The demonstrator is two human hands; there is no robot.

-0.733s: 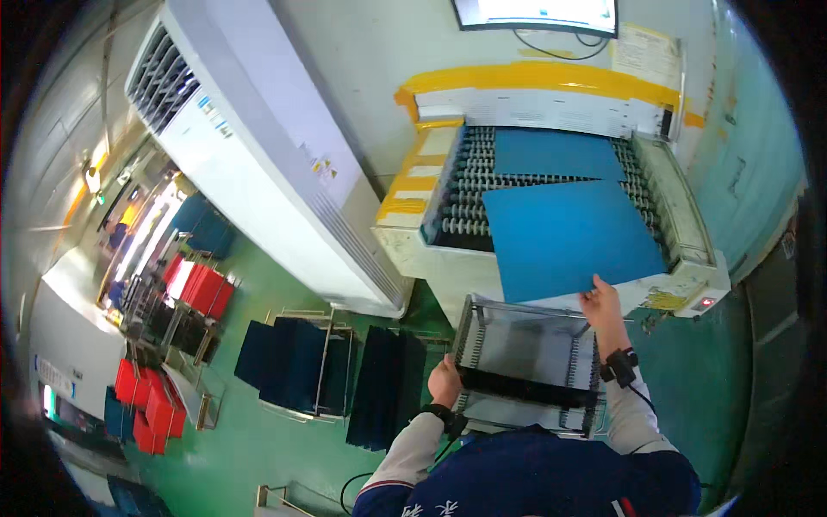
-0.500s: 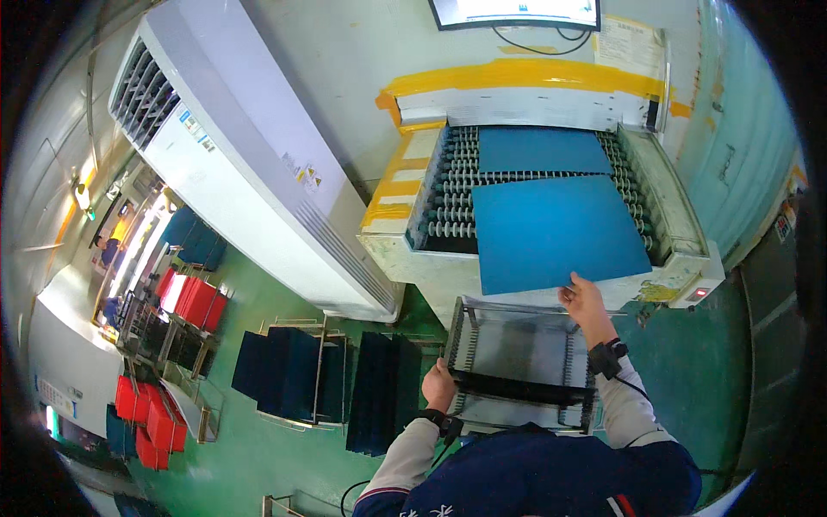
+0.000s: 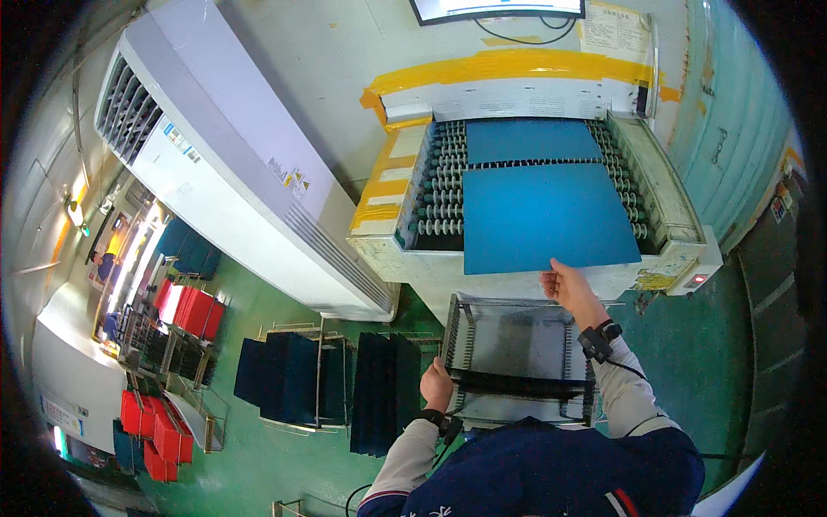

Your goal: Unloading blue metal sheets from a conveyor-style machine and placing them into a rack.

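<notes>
A flat blue panel (image 3: pixel 547 215) lies over the near end of the roller conveyor (image 3: pixel 441 227), its front edge overhanging the machine. My right hand (image 3: pixel 567 286) is at that front edge with its fingers curled, fingertips just overlapping the panel. Farther in, a second blue panel (image 3: pixel 532 142) rests flat on the rollers. My left hand (image 3: pixel 437 388) is closed around the left side of a metal slotted rack (image 3: pixel 517 334), which stands directly in front of me. A dark bar crosses this rack.
A tall white air conditioner (image 3: pixel 250 185) leans into view at left. Racks of dark panels (image 3: pixel 289 379) stand on the green floor (image 3: pixel 228 470), with red panels (image 3: pixel 159 431) farther left. A screen (image 3: pixel 495 9) hangs above the machine.
The near blue panel has slid farther onto the rollers, and my right hand has followed it slightly forward and left. My left hand stays on the rack. The whole view has shifted a little.
</notes>
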